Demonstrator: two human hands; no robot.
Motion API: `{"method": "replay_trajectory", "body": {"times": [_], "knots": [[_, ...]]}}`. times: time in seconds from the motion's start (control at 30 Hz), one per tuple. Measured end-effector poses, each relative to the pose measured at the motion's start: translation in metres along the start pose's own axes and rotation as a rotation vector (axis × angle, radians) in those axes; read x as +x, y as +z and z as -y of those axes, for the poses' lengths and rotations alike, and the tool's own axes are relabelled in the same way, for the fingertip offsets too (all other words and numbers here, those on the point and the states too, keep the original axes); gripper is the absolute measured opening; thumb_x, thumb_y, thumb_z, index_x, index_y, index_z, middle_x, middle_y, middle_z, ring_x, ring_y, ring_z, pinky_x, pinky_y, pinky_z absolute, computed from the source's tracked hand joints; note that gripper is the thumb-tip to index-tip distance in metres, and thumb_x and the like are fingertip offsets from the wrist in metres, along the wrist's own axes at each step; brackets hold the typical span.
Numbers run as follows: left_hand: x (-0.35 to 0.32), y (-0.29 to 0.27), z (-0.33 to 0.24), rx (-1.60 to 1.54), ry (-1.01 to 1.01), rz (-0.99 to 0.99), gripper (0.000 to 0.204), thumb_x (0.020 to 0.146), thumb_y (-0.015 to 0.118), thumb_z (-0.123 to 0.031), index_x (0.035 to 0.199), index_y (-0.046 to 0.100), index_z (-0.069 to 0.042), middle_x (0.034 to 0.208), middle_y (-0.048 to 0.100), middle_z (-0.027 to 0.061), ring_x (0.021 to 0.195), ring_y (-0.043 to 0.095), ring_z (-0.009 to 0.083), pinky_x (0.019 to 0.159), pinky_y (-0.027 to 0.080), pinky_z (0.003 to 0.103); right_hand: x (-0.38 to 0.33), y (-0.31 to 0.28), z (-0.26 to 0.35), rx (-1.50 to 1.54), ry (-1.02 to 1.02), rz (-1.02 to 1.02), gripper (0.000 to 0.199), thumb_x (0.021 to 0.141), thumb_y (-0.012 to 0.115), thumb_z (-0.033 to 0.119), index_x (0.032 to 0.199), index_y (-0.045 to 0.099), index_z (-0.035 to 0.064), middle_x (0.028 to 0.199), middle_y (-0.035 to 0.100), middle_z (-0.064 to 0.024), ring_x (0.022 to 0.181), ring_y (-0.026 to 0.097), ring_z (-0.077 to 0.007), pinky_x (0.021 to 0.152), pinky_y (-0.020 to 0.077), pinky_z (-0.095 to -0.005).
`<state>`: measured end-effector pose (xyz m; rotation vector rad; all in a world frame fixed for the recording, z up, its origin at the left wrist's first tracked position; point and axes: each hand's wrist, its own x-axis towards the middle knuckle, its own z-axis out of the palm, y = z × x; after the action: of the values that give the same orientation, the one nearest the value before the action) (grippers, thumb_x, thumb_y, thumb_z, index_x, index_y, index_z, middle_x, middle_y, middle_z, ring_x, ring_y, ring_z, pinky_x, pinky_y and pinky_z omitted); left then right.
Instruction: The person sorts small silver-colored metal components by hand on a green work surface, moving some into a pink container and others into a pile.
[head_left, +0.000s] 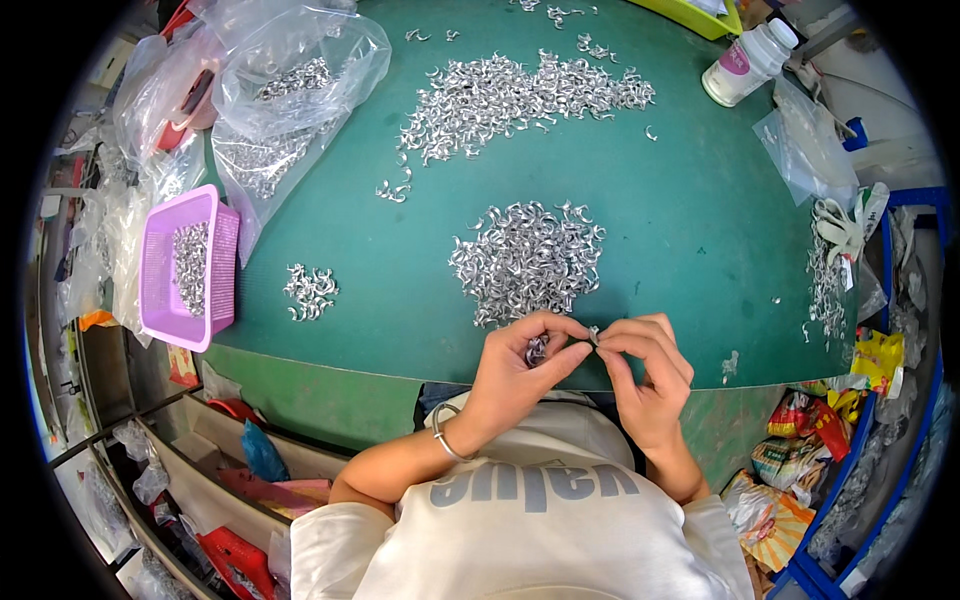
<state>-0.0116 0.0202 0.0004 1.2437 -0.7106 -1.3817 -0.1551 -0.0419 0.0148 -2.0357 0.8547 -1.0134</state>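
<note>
At the near edge of the green table [700, 250], my two hands meet over one small curved silver metal piece [594, 335]. The fingertips of my right hand [645, 370] pinch it. My left hand [515, 370] is curled, its thumb and forefinger at the same piece, with several more silver pieces [537, 350] cupped in its palm. Just beyond my hands lies a dense pile of such curved pieces [530, 262]. A smaller heap [311, 292] sits to the left, and a wide spread of them [510, 100] lies farther back.
A purple basket [228, 270] with metal pieces stands at the left edge, beside a clear plastic bag [350, 60] holding more. A white bottle [748, 62] stands far right. White gloves [840, 228] and scattered pieces [826, 290] lie along the right edge. Packets [790, 455] sit below right.
</note>
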Motion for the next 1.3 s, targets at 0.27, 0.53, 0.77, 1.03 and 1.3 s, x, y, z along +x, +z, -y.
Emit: {"method": "replay_trajectory", "body": {"times": [0.27, 0.53, 0.77, 1.03, 1.3], "knots": [[-0.002, -0.002, -0.011, -0.092, -0.042, 0.027, 0.012, 0.079, 0.063, 0.002, 0.091, 0.064, 0.0, 0.067, 0.04, -0.0066, 0.063, 0.035, 0.0017, 0.055, 0.03, 0.018, -0.005, -0.002, 0.008, 0.215, 0.129, 0.033, 0.042, 0.069, 0.067, -0.012, 0.107, 0.053, -0.0021, 0.085, 0.062, -0.0095, 0.076, 0.056, -0.018, 0.066, 0.0447, -0.0294], [-0.006, -0.004, -0.014, -0.202, -0.065, 0.121, 0.009, 0.08, 0.063, -0.001, 0.089, 0.065, -0.001, 0.063, 0.037, -0.0088, 0.059, 0.032, -0.0003, 0.051, 0.027, 0.016, -0.005, -0.003, 0.016, 0.697, 0.375, -0.042, 0.045, 0.072, 0.063, -0.016, 0.112, 0.049, -0.0039, 0.089, 0.061, -0.0103, 0.081, 0.056, -0.0141, 0.07, 0.0443, -0.0264], [-0.011, -0.005, -0.022, -0.251, -0.135, 0.115, 0.009, 0.078, 0.063, 0.001, 0.087, 0.064, 0.001, 0.069, 0.044, -0.0057, 0.063, 0.033, 0.0024, 0.055, 0.027, 0.018, -0.006, -0.002, 0.019, 0.754, 0.398, -0.05, 0.041, 0.073, 0.062, -0.016, 0.11, 0.05, -0.0046, 0.091, 0.061, -0.0116, 0.083, 0.057, -0.015, 0.071, 0.0452, -0.0265], [-0.013, -0.08, 0.007, 0.283, 0.157, -0.638, 0.008, 0.081, 0.063, 0.001, 0.087, 0.065, -0.001, 0.062, 0.036, -0.0105, 0.054, 0.03, -0.0003, 0.046, 0.021, 0.015, 0.001, -0.01, -0.048, -0.182, 0.356, 0.038, 0.028, 0.072, 0.066, -0.003, 0.1, 0.063, 0.0013, 0.098, 0.061, -0.0091, 0.082, 0.053, -0.0206, 0.071, 0.0433, -0.0269], [-0.025, -0.161, 0.028, 0.779, 0.272, -1.119, 0.013, 0.082, 0.062, -0.002, 0.093, 0.063, 0.006, 0.063, 0.03, -0.0069, 0.055, 0.025, 0.0031, 0.046, 0.022, 0.02, 0.005, 0.018, -0.059, -0.49, -0.018, 0.132, 0.016, 0.072, 0.065, 0.002, 0.088, 0.062, 0.0036, 0.092, 0.056, -0.0065, 0.086, 0.05, -0.0251, 0.069, 0.038, -0.0341]]}}
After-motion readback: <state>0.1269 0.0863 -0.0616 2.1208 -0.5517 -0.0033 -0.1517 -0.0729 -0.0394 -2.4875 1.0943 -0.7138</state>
